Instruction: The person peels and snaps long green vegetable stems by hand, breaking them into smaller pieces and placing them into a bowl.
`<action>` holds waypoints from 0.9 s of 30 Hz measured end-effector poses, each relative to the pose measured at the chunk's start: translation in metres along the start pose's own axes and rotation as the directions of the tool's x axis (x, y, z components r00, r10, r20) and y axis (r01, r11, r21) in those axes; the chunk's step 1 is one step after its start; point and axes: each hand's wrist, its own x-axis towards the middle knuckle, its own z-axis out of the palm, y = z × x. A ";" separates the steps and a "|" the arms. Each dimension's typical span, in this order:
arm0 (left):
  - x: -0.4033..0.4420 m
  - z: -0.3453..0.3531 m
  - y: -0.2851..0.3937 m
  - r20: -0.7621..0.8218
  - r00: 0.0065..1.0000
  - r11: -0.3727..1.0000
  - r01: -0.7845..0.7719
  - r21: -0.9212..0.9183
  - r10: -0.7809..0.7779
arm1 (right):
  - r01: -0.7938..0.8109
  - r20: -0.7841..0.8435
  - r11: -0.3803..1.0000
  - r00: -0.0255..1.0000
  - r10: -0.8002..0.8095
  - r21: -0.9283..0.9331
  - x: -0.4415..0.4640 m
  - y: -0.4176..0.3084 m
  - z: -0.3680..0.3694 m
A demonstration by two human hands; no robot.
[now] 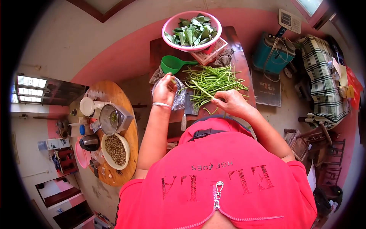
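A spread pile of long green stems lies on the dark red table. At its near right edge my right hand pinches one stem between thumb and fingers. My left hand is raised over a clear plastic bag, left of the pile, its fingers curled; whatever they hold is too small to make out. Beyond it sits a green ladle. A knife with a pale handle lies between my hands, its blade partly under the stems.
A pink basin of green leaves stands at the table's far end, above a pink basket. A round wooden table with bowls and a kettle is at left. A teal box stands at right.
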 end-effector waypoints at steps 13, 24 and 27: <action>-0.039 0.045 -0.043 0.229 0.967 0.893 -0.199 0.404 0.112 | 0.062 -0.235 0.980 0.966 -0.107 -0.189 0.011 -0.008 0.006; -0.060 0.066 -0.045 0.503 0.752 0.249 -0.632 0.734 0.425 | 0.118 -0.260 0.893 0.966 -0.001 0.435 0.044 -0.009 -0.005; -0.056 0.060 -0.051 0.475 0.769 0.344 -0.624 0.701 0.428 | 0.179 -0.383 0.918 0.923 -0.033 0.353 0.043 -0.009 0.004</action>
